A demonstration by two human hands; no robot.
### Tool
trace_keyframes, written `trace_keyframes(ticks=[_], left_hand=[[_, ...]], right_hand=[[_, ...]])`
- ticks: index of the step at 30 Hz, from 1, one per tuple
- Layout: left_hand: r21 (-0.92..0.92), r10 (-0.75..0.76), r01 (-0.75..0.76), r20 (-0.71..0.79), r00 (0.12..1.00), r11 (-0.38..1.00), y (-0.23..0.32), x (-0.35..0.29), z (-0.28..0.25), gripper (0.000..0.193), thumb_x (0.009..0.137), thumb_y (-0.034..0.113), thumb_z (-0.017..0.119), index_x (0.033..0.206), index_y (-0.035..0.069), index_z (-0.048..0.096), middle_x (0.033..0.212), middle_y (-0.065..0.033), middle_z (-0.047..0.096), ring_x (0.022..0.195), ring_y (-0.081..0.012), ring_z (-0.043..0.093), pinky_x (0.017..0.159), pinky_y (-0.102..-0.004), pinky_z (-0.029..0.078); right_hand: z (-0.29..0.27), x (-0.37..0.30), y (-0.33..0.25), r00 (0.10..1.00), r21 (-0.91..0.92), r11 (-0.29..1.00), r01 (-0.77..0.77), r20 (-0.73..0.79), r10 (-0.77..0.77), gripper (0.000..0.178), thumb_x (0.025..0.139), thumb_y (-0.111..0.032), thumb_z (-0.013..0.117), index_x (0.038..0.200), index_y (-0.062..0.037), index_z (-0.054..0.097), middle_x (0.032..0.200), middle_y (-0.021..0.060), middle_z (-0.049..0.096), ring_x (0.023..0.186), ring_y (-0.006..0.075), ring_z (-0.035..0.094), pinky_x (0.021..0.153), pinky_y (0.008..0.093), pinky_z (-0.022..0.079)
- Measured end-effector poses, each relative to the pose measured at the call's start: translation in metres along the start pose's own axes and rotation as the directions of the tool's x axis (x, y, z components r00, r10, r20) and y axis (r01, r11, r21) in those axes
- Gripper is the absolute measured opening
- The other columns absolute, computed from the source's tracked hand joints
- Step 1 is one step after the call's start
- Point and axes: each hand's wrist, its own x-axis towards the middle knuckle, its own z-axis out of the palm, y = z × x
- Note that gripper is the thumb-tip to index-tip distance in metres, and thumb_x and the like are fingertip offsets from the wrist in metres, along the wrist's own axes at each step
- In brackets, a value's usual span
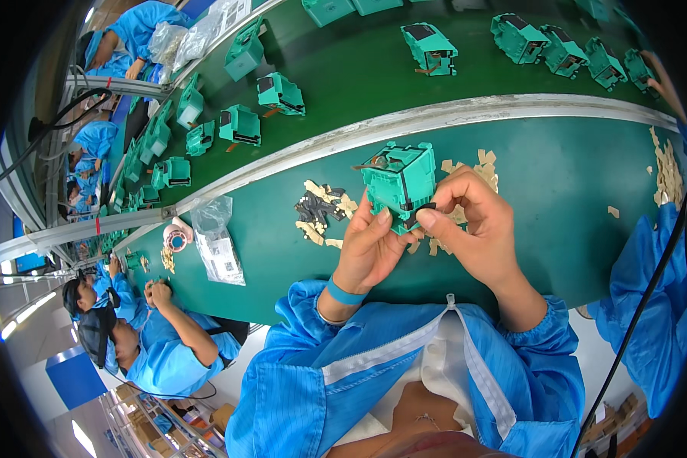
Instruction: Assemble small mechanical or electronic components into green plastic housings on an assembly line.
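Note:
A green plastic housing (404, 179), box-shaped and open, is held tilted above the bench in front of me. My left hand (370, 256) grips it from below and the left, thumb along its near edge. Between the thumb and fingers of my right hand (477, 225) is a small black strip (420, 213), pressed against the housing's near right corner. Part of the strip is hidden by the fingertips. Left of the housing lies a pile of black and tan pieces (320, 212). Tan pieces (485, 169) are scattered behind and under my right hand.
Beyond a metal rail (343, 135), a green conveyor belt (343, 84) carries several similar housings (429, 47). A clear plastic bag (215, 237) and a tape roll (177, 238) lie left. Co-workers in blue sit left (172, 343) and right (645, 298). A black cable (641, 313) hangs at right.

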Motion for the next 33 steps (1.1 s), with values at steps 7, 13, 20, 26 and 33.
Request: trace_keyframes(ticks=[7, 13, 20, 26, 33], left_hand=[[-0.068, 0.01, -0.008, 0.028, 1.0, 0.998, -0.002, 0.003, -0.002, 0.051, 0.094, 0.012, 0.047, 0.139, 0.01, 0.023, 0.123, -0.0127, 0.05, 0.104, -0.0248, 0.057, 0.082, -0.0342, 0.053], [-0.068, 0.035, -0.032, 0.039, 0.999, 0.997, -0.001, 0.003, -0.002, 0.049, 0.094, 0.012, 0.047, 0.138, 0.01, 0.025, 0.125, -0.011, 0.049, 0.107, -0.0237, 0.056, 0.084, -0.0352, 0.052], [0.0, -0.003, 0.003, -0.042, 0.999, 1.0, -0.004, 0.004, 0.009, 0.05, 0.094, 0.014, 0.048, 0.138, 0.012, 0.025, 0.124, -0.011, 0.049, 0.105, -0.0229, 0.057, 0.082, -0.0335, 0.053], [-0.053, -0.04, 0.043, 0.066, 0.997, 0.998, -0.008, 0.008, 0.002, 0.05, 0.094, 0.014, 0.048, 0.138, 0.013, 0.025, 0.123, -0.0107, 0.049, 0.104, -0.0223, 0.057, 0.081, -0.0335, 0.053], [-0.037, -0.034, 0.036, 0.059, 0.998, 0.999, 0.0, 0.008, 0.001, 0.047, 0.094, 0.013, 0.048, 0.137, 0.012, 0.028, 0.121, -0.0096, 0.052, 0.104, -0.0215, 0.056, 0.083, -0.0344, 0.053]], right_hand=[[0.006, -0.001, -0.005, 0.991, 0.094, 0.992, -0.086, -0.095, 0.095, 0.013, 0.08, -0.002, 0.065, 0.087, -0.0016, 0.054, 0.077, 0.0026, 0.054, 0.069, 0.0085, 0.051, 0.063, 0.0223, 0.042], [0.001, 0.002, -0.008, 0.977, 0.24, 0.96, -0.144, -0.121, 0.176, 0.018, 0.082, -0.008, 0.067, 0.092, -0.0007, 0.054, 0.076, 0.0014, 0.054, 0.07, 0.0069, 0.054, 0.063, 0.0214, 0.044], [0.002, -0.001, 0.0, 0.923, 0.393, 0.837, -0.381, 0.102, 0.372, 0.011, 0.087, -0.011, 0.062, 0.084, -0.0016, 0.057, 0.074, -0.0009, 0.051, 0.063, 0.0042, 0.045, 0.055, 0.0203, 0.037], [-0.006, 0.001, 0.003, 0.966, 0.278, 0.925, -0.258, 0.06, 0.251, 0.02, 0.092, -0.016, 0.055, 0.08, -0.0008, 0.055, 0.073, -0.0011, 0.05, 0.064, 0.0039, 0.043, 0.055, 0.0201, 0.035], [-0.013, 0.002, 0.006, 0.953, 0.109, 0.947, -0.302, 0.059, 0.297, 0.025, 0.095, -0.02, 0.05, 0.081, -0.0001, 0.058, 0.069, -0.0001, 0.051, 0.065, 0.0054, 0.044, 0.057, 0.0214, 0.037]])
